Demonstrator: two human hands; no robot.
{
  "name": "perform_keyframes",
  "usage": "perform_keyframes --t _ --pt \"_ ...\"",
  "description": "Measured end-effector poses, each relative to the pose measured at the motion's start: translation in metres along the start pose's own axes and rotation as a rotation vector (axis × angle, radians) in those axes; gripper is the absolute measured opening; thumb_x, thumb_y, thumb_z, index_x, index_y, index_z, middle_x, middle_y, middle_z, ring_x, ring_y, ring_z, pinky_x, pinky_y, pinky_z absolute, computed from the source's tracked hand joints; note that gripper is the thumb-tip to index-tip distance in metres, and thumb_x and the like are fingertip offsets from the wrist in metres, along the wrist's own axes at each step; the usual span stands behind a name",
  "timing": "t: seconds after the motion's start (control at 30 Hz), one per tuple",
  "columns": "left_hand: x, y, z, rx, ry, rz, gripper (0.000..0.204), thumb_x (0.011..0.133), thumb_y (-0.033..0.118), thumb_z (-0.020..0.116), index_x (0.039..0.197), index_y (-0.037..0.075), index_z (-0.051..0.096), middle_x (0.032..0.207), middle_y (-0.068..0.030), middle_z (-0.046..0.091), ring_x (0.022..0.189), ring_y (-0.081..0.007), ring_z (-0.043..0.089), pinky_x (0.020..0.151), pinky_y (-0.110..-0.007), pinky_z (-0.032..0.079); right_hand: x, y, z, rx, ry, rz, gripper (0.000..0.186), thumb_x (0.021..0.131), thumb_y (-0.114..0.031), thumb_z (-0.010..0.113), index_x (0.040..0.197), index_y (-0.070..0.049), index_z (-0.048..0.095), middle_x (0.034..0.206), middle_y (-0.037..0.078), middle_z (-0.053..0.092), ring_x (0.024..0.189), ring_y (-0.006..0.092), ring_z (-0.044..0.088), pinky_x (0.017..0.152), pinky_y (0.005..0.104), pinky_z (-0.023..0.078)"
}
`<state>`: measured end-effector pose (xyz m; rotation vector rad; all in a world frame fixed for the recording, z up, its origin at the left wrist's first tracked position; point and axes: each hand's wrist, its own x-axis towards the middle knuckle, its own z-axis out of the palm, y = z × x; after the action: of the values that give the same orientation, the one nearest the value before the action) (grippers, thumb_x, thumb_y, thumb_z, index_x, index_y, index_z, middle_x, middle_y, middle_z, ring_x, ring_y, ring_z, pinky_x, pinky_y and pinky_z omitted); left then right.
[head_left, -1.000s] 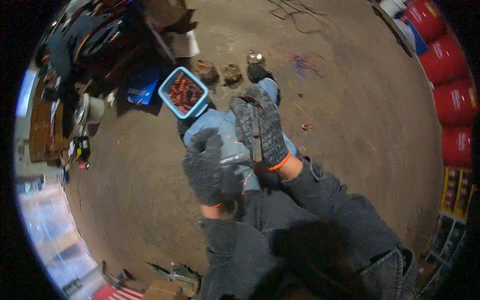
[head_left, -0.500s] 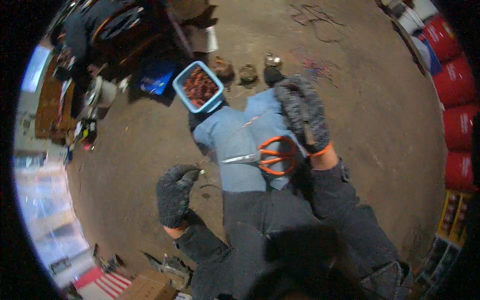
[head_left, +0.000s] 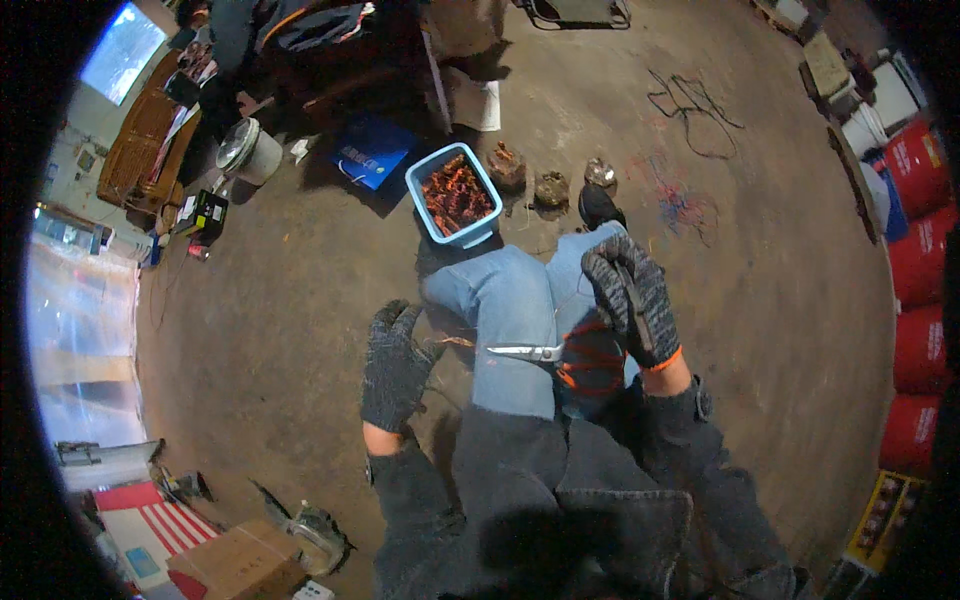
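While the scissors (head_left: 525, 352) lie across the lap (head_left: 512, 388), presumably for easy reach, I see my left hand (head_left: 395, 368) pinching, it seems, copper wire (head_left: 457, 342) left of them; my right hand (head_left: 650, 302) clasps a slim tool (head_left: 635, 305) beside them. Beyond them stands the blue tub (head_left: 480, 234).

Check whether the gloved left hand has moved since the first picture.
Yes: the gloved left hand has moved leftward, judged against the light-blue plastic tub.

The floor (head_left: 270, 330) is dim, sheeting (head_left: 85, 340) at left glares, and edges bend toward black corners.
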<state>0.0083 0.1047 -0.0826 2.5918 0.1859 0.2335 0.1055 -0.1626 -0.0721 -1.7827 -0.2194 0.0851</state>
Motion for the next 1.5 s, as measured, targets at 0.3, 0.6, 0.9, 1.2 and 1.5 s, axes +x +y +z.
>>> perform_keyframes --t 0.3,0.6,0.9,1.2,1.5 --pt "-0.014 0.123 -0.039 -0.555 -0.04 -0.175 0.038 0.071 0.009 0.063 0.108 0.002 0.057 0.099 -0.0151 0.06 0.083 -0.0257 0.06 0.073 -0.032 0.048 -0.015 -0.038 0.033 -0.003 -0.041 -0.138 0.008 0.082 -0.007 0.058 0.087 -0.001 0.055 0.081 0.006 0.057 0.076 0.0143 0.055 0.071 0.0271 0.044" --pt "-0.015 0.129 -0.019 -0.56 0.13 0.004 0.014 0.075 0.005 0.059 0.087 0.001 0.064 0.081 -0.0144 0.063 0.074 -0.0266 0.061 0.067 -0.034 0.048 -0.037 -0.079 0.025 0.264 -0.073 0.131 0.018 0.074 -0.006 0.066 0.09 -0.005 0.059 0.082 0.005 0.06 0.074 0.0174 0.057 0.067 0.0292 0.045" --pt "-0.012 0.137 -0.022 -0.427 0.25 0.14 0.01 0.071 0.005 0.062 0.08 0.001 0.063 0.075 -0.014 0.062 0.068 -0.0265 0.06 0.062 -0.033 0.047 -0.044 -0.072 0.03 0.071 0.026 -0.213 0.015 0.075 -0.003 0.064 0.09 -0.004 0.059 0.084 0.007 0.06 0.075 0.0198 0.058 0.067 0.0312 0.047" --pt "-0.024 0.142 -0.039 -0.784 0.048 -0.029 0.016 0.076 0.004 0.063 0.091 -0.002 0.063 0.078 -0.0132 0.064 0.069 -0.0205 0.063 0.06 -0.031 0.049 -0.047 -0.073 0.021 0.756 -0.321 0.359 0.024 0.078 -0.02 0.06 0.095 -0.004 0.054 0.087 0.006 0.056 0.077 0.0139 0.053 0.068 0.0252 0.044" --pt "-0.024 0.138 -0.043 -0.571 0.01 0.061 0.006 0.073 0.001 0.06 0.078 -0.001 0.063 0.075 -0.008 0.062 0.07 -0.0132 0.059 0.06 -0.027 0.047 -0.053 -0.081 0.023 0.569 -0.271 0.282 0.028 0.077 -0.019 0.063 0.099 -0.004 0.054 0.088 0.006 0.056 0.076 0.0156 0.054 0.066 0.0271 0.045"
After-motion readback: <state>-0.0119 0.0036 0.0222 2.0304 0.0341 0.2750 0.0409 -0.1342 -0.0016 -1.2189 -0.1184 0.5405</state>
